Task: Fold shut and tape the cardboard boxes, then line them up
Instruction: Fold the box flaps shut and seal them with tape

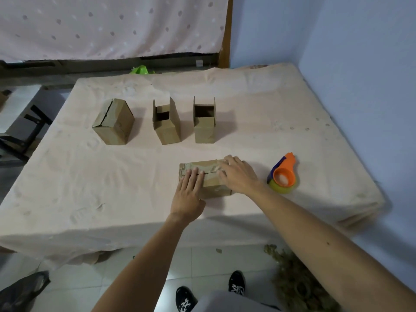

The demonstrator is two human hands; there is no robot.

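Straight fingers [194, 174] of the left hand [188, 194], pressed side by side, lie flat across the top of the near box [208, 179]. The right hand [238, 174] covers the same top from the other side, its fingers close together and gently bent, the tips reaching the far edge; neither hand pinches or wraps anything. Both palms seem set there to hold the folded flaps down along the centre seam, where rough corrugated card shows between the two hands; whether tape already crosses that seam cannot be told. The near box sits low and wide, close to the front edge of the cloth-covered table [90, 188]. To the right of the near box, apart from it, the orange tape dispenser [282, 175] rests within easy reach of the right hand, likely parked there for the sealing step. Beyond the near box three others stand in a row: straight behind it an open box [204, 129] with two flaps upright, to the left of that a half-open box [166, 129], and farthest left a shut box [112, 124] with a dark seam across its top. By this showing, one box is closed, one is being pressed shut, and two wait.
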